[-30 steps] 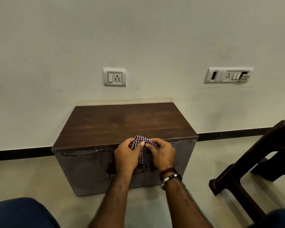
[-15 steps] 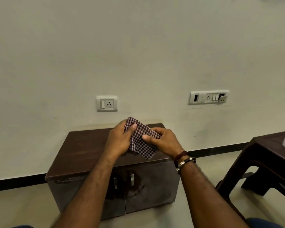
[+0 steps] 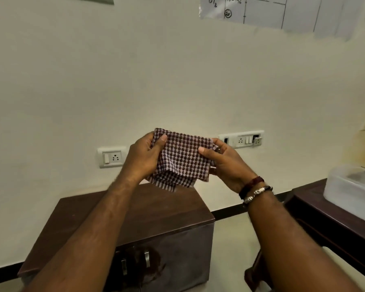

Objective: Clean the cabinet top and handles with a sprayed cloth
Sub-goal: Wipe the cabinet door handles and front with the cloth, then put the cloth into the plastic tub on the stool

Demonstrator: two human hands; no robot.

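Both hands hold a checked cloth [image 3: 182, 159] up in the air in front of the wall, well above the low cabinet [image 3: 160, 209]. The left hand [image 3: 143, 158] grips the cloth's left edge, its thumb pressed over the upper corner; the right hand [image 3: 226, 163] pinches the right edge, thumb on the front face and fingers behind. The cloth hangs spread between them, partly folded, its striped lower hem loose and touching nothing.

The cabinet stands against the wall, its dark wooden top bare where the forearms do not hide it. The front edge of that top runs just above two small metal door handles [image 3: 135, 263], which sit side by side at the middle of the doors. The right end of the cabinet stops short of a dark side table [image 3: 333, 224], leaving a strip of pale floor between them. A translucent plastic box [image 3: 352, 186] rests on that table by the right border of the view. On the wall, a single socket [image 3: 112, 158] lies left of the hands and a longer switch panel [image 3: 243, 139] right of them; a sheet of paper [image 3: 261, 9] hangs near the top.

Compared with half a second ago, the hands are higher and further apart, and the bunched cloth is now opened out wide. The view has tilted upward, so the paper and the box have come into sight.
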